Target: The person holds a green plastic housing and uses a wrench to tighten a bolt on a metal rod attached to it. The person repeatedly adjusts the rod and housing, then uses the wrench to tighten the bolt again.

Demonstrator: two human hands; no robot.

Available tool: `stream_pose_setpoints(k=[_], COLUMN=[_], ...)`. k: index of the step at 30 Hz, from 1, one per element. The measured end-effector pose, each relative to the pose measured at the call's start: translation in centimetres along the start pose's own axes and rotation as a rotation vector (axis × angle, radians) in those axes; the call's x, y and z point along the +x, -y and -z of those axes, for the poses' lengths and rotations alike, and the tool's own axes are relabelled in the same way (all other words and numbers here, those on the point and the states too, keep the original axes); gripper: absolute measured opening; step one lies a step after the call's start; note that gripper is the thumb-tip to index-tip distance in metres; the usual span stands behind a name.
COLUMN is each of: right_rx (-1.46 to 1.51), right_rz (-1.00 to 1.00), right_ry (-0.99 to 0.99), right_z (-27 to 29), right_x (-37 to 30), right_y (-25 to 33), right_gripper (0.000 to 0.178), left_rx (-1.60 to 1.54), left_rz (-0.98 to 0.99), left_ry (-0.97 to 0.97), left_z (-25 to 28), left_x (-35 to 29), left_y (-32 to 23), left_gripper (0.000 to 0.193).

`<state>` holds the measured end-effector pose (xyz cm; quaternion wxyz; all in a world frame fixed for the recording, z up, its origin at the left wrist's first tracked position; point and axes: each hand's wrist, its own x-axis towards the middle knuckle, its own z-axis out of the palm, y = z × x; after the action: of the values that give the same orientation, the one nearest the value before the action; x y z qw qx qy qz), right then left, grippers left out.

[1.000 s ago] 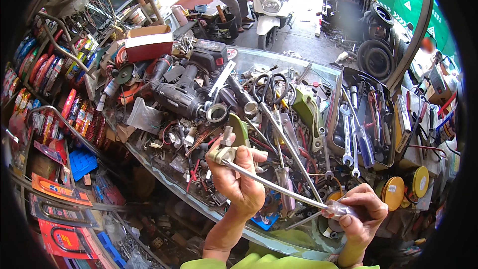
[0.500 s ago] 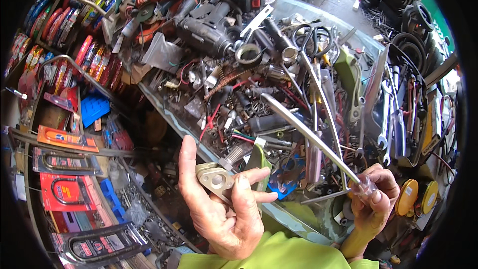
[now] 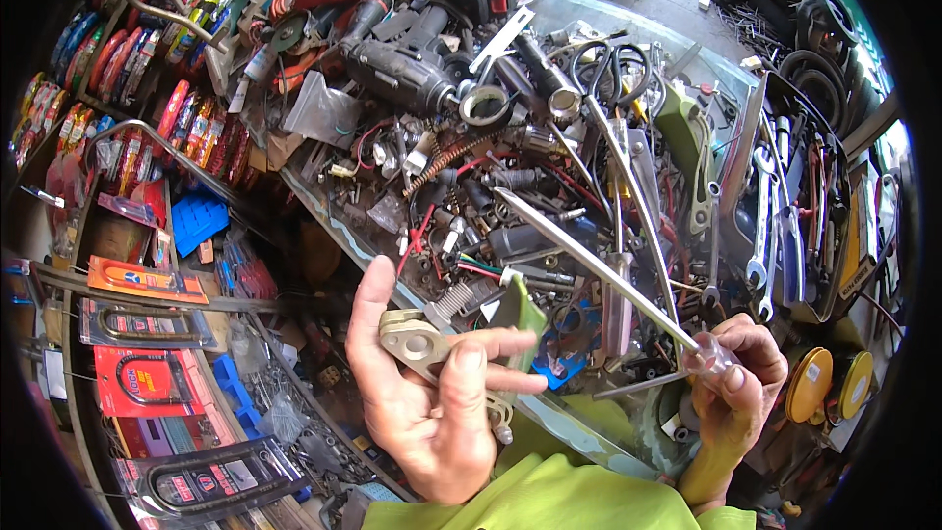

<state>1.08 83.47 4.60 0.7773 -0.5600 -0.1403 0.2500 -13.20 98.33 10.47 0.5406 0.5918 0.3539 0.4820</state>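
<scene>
My left hand (image 3: 432,422) is closed round a dull metal bracket (image 3: 417,342) with a round hole in its rounded end. Its index finger points up while other fingers reach to the right. A threaded or coiled piece (image 3: 453,302) shows just beyond the bracket, and a green painted part (image 3: 523,319) stands behind the fingers; whether these are joined to it I cannot tell. In my right hand (image 3: 741,388) is a long screwdriver (image 3: 599,270), gripped by its clear handle. Its shaft slants up and left above the heaped parts, its tip apart from the bracket.
A glass-topped counter (image 3: 628,15) carries a heap of loose parts, a black power drill (image 3: 402,74), scissors (image 3: 613,79) and a tape roll (image 3: 484,106). Wrenches (image 3: 761,221) stand in a holder at right. Packaged locks (image 3: 211,476) lie on the lower left shelves.
The bracket has turned slightly in my left hand, and that hand has shifted a little left. The screwdriver's tip has moved slightly left. Both grips remain closed.
</scene>
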Motion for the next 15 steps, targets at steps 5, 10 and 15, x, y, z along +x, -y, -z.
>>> stream_pose_setpoints(k=[5,10,15], right_rx=[0.175,0.23,0.267], right_rz=[0.001,0.043,0.073], right_ry=[-0.094,-0.109,-0.09], right_z=[0.3,0.6,1.2], right_x=[0.2,0.6,0.3], right_y=[0.2,0.1,-0.1], right_gripper=[0.036,0.032,0.032], left_rx=[-0.891,-1.33,-1.745], left_rz=[0.322,0.325,0.373], left_ry=[0.164,0.4,0.657], left_z=[1.5,2.1,-0.2], left_x=[1.9,4.1,5.3], left_y=[0.9,3.1,5.7], left_gripper=[0.051,0.034,0.022])
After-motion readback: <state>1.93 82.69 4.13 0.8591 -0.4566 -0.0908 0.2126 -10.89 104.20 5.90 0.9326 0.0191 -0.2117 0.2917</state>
